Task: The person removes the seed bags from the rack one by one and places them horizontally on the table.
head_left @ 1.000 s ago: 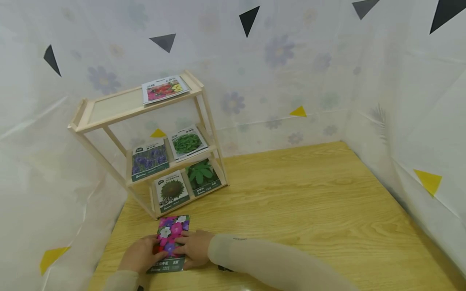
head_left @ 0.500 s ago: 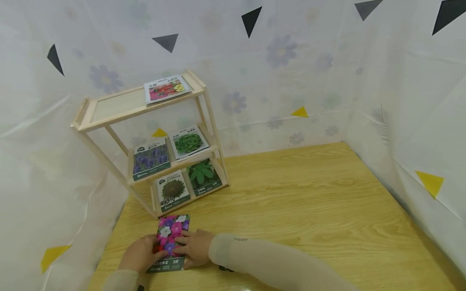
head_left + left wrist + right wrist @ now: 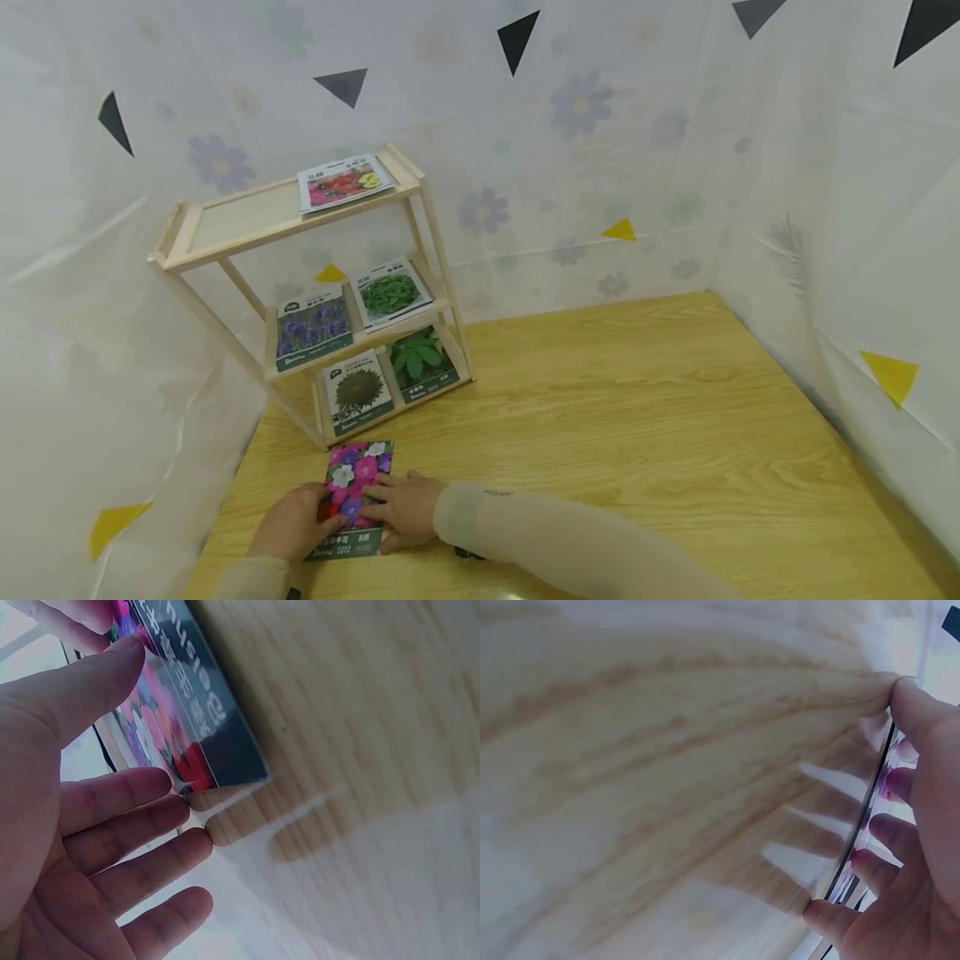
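Note:
A seed packet (image 3: 366, 471) with pink, purple and white flowers lies flat on the table in front of the shelf. At its left side is my left hand (image 3: 288, 525). The left wrist view has that thumb over the glossy face of the packet (image 3: 180, 690), with the fairly straight fingers beside the edge. My right hand (image 3: 411, 510) rests on the packet's right side, fingers spread over the flower picture. Seen from the right wrist, its thumb and little finger meet the table, and the other fingertips lie on the packet near its edge.
A small wooden shelf (image 3: 247, 250) stands just behind the packet. Its top holds red and yellow flower packets (image 3: 343, 185). Lavender (image 3: 313, 333) and green-leaf (image 3: 390, 296) packets sit on the middle tier, sunflower (image 3: 358, 392) and broad-leaf (image 3: 420, 362) ones below. Wood-grain table (image 3: 615, 417) extends right.
The whole head view has shifted very slightly. Both hands keep their places on the packet, and the packet and shelf have not moved.

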Motion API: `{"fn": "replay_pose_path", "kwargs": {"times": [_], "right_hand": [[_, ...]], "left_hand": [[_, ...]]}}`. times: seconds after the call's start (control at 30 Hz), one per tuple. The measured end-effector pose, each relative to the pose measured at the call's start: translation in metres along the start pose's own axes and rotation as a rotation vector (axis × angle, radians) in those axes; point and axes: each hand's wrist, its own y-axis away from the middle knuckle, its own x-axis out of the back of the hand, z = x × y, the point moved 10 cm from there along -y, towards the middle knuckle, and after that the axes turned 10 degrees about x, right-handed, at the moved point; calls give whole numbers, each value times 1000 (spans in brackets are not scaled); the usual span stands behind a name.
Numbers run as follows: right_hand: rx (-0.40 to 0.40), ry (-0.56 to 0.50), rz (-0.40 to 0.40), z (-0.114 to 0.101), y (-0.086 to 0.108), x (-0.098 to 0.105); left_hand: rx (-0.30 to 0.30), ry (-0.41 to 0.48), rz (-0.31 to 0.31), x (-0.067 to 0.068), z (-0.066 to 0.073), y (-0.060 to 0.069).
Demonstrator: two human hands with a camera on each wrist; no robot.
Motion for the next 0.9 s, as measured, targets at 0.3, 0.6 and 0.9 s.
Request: {"fn": "replay_pose_path", "kwargs": {"times": [0.3, 0.6, 0.9], "right_hand": [[15, -11, 43, -3, 6, 8], [54, 39, 74, -2, 13, 12], [65, 61, 225, 19, 47, 56]], "left_hand": [[15, 21, 15, 0, -4, 2], [1, 22, 59, 9, 0, 5], [-109, 59, 152, 40, 30, 12]]}}
